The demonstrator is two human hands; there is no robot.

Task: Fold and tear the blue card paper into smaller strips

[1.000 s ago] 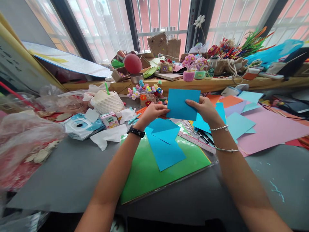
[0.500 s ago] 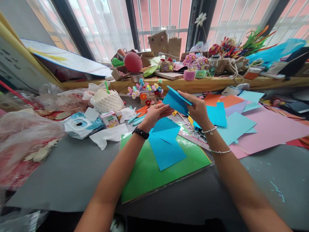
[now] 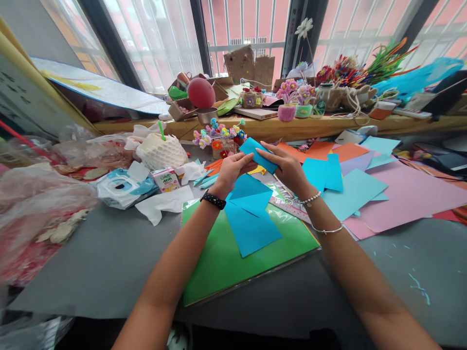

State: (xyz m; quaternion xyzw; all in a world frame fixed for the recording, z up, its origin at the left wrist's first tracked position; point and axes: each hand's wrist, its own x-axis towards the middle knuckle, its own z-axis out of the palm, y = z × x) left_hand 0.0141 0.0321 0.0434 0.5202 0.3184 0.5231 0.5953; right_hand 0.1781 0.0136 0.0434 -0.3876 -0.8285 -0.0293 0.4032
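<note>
- Toward the bench's [image 3: 120,257] far edge, my left grip [image 3: 232,170] pinches folded paper [image 3: 250,145], likely steadying it.
- My right grip [image 3: 289,167] clasps it, seemingly keeping it folded.

Red ball [image 3: 201,93], tall white flower [image 3: 304,28]

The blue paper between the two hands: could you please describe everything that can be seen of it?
The blue paper is plain, bright blue and narrow, like smooth craft paper; it seems folded, though its layers cannot be made out. It is held up, slanting down to the right, above other blue sheets. The left hand pinches its lower-left edge; the right hand's thumb crosses its face.
</note>
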